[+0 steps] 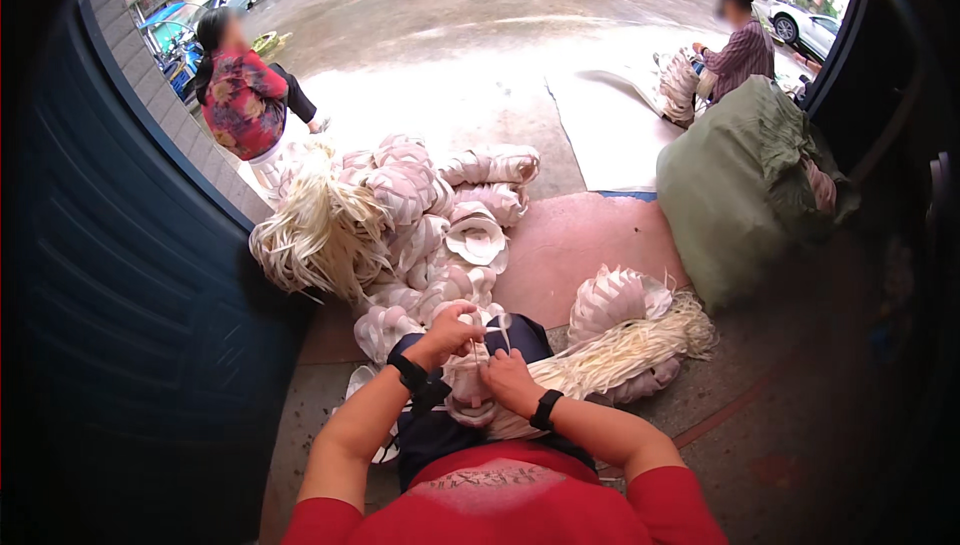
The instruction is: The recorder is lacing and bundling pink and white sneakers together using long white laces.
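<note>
Pale cream woven strip-work (pixel 478 385), a bundle of thin flat strips partly plaited into a curved band, lies on the person's lap between both hands. The left hand (pixel 452 330) has its grip closed on the strips from above, fingers pinched at the top of the piece; the right hand (pixel 508 377) has its grip closed on the same piece just beside and below it. Loose cream strips (pixel 620 350) trail off to the right over the reddish floor (pixel 590 235). Ahead lies a heap of finished pale woven coils (pixel 420 205). A green sack (pixel 730 185) stands at right, a dark blue door (pixel 130 275) at left, and two other people sit farther out on wet pavement (pixel 480 15).
</note>
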A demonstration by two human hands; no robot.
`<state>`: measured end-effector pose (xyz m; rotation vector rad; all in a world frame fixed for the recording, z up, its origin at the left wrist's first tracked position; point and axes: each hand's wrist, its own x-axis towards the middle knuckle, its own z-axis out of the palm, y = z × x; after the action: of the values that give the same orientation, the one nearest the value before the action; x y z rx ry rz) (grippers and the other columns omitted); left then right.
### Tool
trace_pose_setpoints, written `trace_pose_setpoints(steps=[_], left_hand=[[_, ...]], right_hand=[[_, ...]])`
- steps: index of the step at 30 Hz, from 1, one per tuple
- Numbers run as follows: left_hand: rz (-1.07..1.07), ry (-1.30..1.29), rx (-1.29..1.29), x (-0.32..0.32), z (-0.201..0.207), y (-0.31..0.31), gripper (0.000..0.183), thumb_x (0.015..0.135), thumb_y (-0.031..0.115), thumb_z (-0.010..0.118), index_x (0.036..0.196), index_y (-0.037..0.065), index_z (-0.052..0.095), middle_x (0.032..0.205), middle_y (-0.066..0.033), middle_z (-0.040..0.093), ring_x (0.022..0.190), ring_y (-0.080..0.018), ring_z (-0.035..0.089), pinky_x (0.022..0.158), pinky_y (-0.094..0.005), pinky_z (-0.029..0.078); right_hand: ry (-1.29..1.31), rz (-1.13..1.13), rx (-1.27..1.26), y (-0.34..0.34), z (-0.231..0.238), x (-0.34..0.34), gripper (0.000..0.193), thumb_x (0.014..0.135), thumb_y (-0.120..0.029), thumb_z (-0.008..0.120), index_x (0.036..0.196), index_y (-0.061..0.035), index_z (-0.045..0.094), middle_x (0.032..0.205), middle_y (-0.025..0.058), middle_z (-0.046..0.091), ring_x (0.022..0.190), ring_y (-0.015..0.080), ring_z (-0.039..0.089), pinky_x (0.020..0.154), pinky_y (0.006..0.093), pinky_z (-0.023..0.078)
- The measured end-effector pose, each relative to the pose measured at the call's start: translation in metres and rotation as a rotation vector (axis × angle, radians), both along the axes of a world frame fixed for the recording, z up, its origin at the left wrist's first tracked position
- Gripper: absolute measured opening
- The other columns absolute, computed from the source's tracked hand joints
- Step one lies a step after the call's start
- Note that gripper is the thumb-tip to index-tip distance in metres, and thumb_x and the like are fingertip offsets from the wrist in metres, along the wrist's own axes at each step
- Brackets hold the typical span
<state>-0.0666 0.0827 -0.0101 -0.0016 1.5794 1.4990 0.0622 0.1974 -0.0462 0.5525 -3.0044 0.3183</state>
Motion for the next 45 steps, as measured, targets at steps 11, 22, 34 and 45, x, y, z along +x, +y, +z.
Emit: trace_pose_setpoints(steps=[11, 22, 34, 45], left_hand=[[0.092, -0.135, 0.136, -0.01, 0.009, -0.001, 0.064, 0.074, 0.006, 0.063, 0.126, 0.001, 0.027, 0.071, -0.0096, 0.058, 0.042, -0.009, 0.046, 0.037, -0.0198, 0.033], [-0.21, -0.085, -0.142, 0.02, -0.005, 0.019, 0.062, 0.074, 0.009, 0.062, 0.124, -0.002, 0.026, 0.058, -0.0084, 0.056, 0.036, -0.0118, 0.047, 0.031, -0.0235, 0.032], [-0.404, 0.912, -0.434, 0.031, -0.025, -0.069, 0.033, 0.073, -0.002, 0.043, 0.105, 0.0, 0.049, 0.089, -0.0171, 0.057, 0.063, -0.0272, 0.06, 0.053, -0.0342, 0.048], [-0.58, 1.265, -0.71, 0.057, -0.019, -0.078, 0.01, 0.08, 0.011, 0.044, 0.085, 0.005, 0.049, 0.076, -0.0167, 0.055, 0.07, -0.0366, 0.056, 0.061, -0.0452, 0.045]], right_hand=[[-0.013, -0.058, -0.519, -0.001, 0.025, -0.013, 0.005, 0.072, -0.007, 0.052, 0.074, -0.0076, 0.056, 0.075, 0.0072, 0.048, 0.074, 0.0234, 0.047, 0.062, 0.0353, 0.036], [0.039, -0.259, -1.548, 0.045, 0.181, 0.01, 0.008, 0.087, -0.01, 0.048, 0.083, -0.0034, 0.05, 0.08, -0.0001, 0.047, 0.073, 0.0082, 0.043, 0.066, 0.0207, 0.037], [-0.508, -0.238, -1.811, 0.066, 0.129, -0.006, 0.019, 0.09, -0.028, 0.043, 0.086, -0.0099, 0.047, 0.065, -0.003, 0.045, 0.044, 0.0041, 0.037, 0.035, 0.0173, 0.026], [-0.871, -0.444, -1.293, -0.034, -0.003, -0.005, 0.019, 0.082, -0.014, 0.044, 0.076, -0.001, 0.057, 0.051, 0.0024, 0.052, 0.039, 0.0085, 0.044, 0.037, 0.0234, 0.035]])
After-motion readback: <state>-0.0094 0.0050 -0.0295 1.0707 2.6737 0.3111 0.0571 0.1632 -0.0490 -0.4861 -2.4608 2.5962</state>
